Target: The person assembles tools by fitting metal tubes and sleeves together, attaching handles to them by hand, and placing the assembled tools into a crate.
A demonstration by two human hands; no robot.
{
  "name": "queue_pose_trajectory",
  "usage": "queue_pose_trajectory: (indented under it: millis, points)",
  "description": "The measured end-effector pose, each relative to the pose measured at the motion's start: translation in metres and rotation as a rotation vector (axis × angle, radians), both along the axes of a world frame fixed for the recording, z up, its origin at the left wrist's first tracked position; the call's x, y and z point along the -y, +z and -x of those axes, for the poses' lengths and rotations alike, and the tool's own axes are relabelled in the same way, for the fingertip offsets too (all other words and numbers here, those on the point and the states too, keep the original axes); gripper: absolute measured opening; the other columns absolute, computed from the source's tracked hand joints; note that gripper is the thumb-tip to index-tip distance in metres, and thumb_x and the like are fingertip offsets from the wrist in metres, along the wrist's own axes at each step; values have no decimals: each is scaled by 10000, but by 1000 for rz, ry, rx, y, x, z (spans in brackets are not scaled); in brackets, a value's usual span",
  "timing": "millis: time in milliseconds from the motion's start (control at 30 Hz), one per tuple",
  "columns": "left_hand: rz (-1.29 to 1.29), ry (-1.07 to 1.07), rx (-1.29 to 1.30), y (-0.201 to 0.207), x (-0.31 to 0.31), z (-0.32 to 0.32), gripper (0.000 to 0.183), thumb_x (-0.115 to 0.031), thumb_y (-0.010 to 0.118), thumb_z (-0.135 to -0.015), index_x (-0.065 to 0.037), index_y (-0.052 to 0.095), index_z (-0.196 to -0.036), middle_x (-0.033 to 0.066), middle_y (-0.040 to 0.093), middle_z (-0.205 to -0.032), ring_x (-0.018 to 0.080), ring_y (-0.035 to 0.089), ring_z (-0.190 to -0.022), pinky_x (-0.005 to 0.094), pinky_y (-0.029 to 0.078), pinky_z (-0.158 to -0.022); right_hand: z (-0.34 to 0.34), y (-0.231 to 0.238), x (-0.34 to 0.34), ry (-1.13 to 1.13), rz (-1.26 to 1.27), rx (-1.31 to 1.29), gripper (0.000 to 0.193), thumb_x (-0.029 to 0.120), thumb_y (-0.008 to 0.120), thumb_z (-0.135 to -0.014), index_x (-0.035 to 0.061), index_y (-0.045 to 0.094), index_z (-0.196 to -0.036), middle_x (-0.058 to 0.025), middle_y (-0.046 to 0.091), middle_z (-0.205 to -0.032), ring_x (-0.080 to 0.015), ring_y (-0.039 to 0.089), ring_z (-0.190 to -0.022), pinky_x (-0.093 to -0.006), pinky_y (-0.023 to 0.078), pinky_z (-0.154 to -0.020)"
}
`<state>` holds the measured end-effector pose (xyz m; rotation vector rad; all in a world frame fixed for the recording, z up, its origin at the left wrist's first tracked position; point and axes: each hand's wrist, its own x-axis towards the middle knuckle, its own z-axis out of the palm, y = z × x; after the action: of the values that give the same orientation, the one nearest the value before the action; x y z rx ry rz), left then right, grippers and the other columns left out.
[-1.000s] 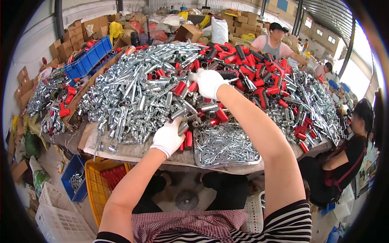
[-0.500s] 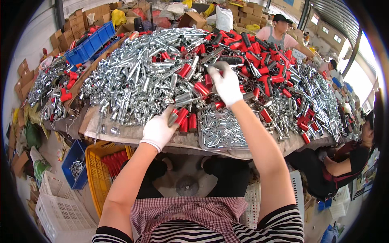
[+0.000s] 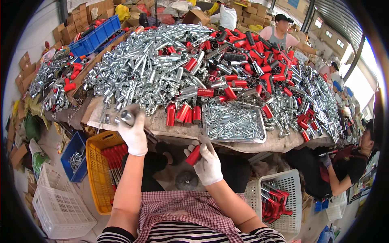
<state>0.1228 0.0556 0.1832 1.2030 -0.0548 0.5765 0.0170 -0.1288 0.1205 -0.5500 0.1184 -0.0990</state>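
Observation:
In a white glove, my left hand (image 3: 134, 135) is closed around a short silver metal tube (image 3: 127, 117) at the table's front edge, slightly blurred. My right hand (image 3: 208, 163), also gloved, grips a red tube (image 3: 193, 156) just off the table edge, above my lap. Between and beyond the hands, several red tubes (image 3: 170, 115) stand at the front of the table. A shallow clear tray (image 3: 264, 135) beside them holds many small metal pins (image 3: 233, 121). Behind lies a large heap of silver metal parts (image 3: 142, 60), with red and black handles (image 3: 259, 52) mixed in on the right.
Below the table at left are a yellow crate (image 3: 97, 174) with red-handled parts, a blue bin (image 3: 74, 158) and white crates (image 3: 60, 210). Another white crate (image 3: 293, 202) with red-handled parts stands at right. One person (image 3: 279, 32) works across the table; another (image 3: 344, 166) sits at right.
My right hand has come back from the heap toward my body with a red tube. My left hand has moved left, away from the standing red tubes. The view has shifted, showing the right crate's contents.

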Motion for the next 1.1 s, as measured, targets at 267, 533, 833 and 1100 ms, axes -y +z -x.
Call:
queue_pose_trajectory:
  millis: [267, 533, 833, 1100]
  points:
    - [-131, 29, 50, -4, -10, -18, 131, -32, 697, -841, -13, 663, -966, -11, 602, -773, 62, 509, -657, 253, 439, -611, 16, -24, -13, 72, -131, -136, 400, 270, 518, -1017, 18, 463, -1322, -129, 546, -1207, -282, 564, -1127, -549, 419, -1071]
    - [-730, -334, -138, 13, -67, 29, 154, -88, 674, -830, 27, 686, -932, 83, 684, -929, 170, 654, -726, 305, 524, -674, 12, -8, -2, -90, -158, -197, 414, 245, 448, -1042, 4, 409, -1376, -159, 508, -1268, -311, 518, -1200, -566, 357, -1127]
    - [-97, -634, -224, -13, -23, 132, 211, -27, 512, -858, 76, 622, -1006, 222, 627, -1122, 246, 695, -818, 314, 593, -682, 13, -11, -14, -101, -135, -36, 418, 266, 488, -1030, 6, 425, -1351, -134, 530, -1217, -284, 544, -1161, -531, 379, -1109]
    - [161, -586, -425, -33, -38, 118, 335, -320, 520, -949, -11, 558, -1074, 228, 603, -1135, 247, 658, -728, 313, 564, -606, 39, 21, 23, 168, 607, 32, 529, 335, 627, -965, -80, 497, -1268, -180, 632, -1097, -236, 660, -990, -333, 553, -854]
